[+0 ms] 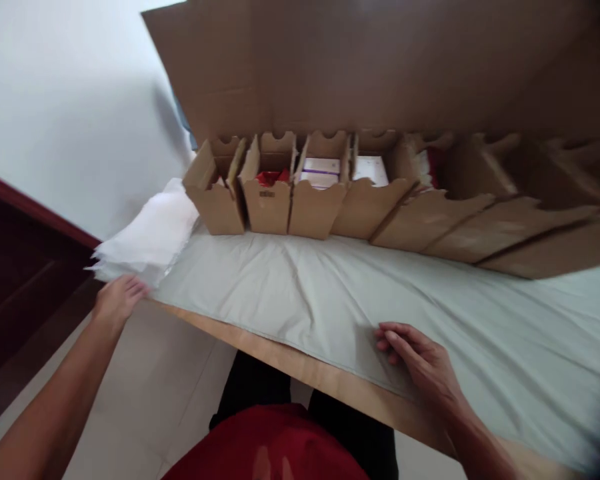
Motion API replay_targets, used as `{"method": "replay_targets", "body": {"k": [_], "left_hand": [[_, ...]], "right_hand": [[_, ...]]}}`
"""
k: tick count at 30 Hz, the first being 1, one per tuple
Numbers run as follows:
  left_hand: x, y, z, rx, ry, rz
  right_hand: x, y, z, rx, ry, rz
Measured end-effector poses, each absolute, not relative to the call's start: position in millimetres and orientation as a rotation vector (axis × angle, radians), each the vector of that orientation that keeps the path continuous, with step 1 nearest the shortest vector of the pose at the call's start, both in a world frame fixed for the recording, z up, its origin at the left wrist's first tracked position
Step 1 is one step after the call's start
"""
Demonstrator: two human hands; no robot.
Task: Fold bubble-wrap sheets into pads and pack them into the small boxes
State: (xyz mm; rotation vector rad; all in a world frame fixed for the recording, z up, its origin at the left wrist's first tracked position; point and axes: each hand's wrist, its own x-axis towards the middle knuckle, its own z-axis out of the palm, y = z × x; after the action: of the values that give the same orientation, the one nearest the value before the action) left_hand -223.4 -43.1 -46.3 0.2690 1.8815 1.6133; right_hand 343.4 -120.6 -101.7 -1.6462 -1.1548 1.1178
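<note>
My left hand (119, 297) is at the near edge of a stack of thin white sheets or bags (153, 223) at the left end of the table. Its fingers stretch to the right along that edge and seem to touch it; the thumb is hidden. My right hand (420, 357) hovers over or rests lightly on the pale green cloth (300, 293) near the table's front edge. Its fingers are loosely bent, and I see nothing in them.
Several open cardboard bins (316, 210) stand in a row along the back. Inside are a red packet (273, 177), white boxes with purple stripes (321, 167) and a white box (371, 171). A tall cardboard panel (330, 67) rises behind. The wooden table edge (280, 347) runs before me.
</note>
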Motion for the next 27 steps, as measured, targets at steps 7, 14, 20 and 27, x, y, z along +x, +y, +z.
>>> {"method": "replay_targets", "body": {"k": [7,14,20,27], "left_hand": [[-112,-65,-93,1.893,1.982,1.062],[88,-8,-106,2.641,1.258,0.606],[141,21,-111,2.774,1.316,0.270],[113,-17,-131,2.936,1.217,0.073]], "right_hand": [[331,-126,-99,-1.597,-1.131,1.198],[331,-137,-86,-1.690,-1.675,0.862],[328,-65,-64,-1.815,-1.990,0.360],[379,-41,-111,-2.082,-1.962,0.143]]}}
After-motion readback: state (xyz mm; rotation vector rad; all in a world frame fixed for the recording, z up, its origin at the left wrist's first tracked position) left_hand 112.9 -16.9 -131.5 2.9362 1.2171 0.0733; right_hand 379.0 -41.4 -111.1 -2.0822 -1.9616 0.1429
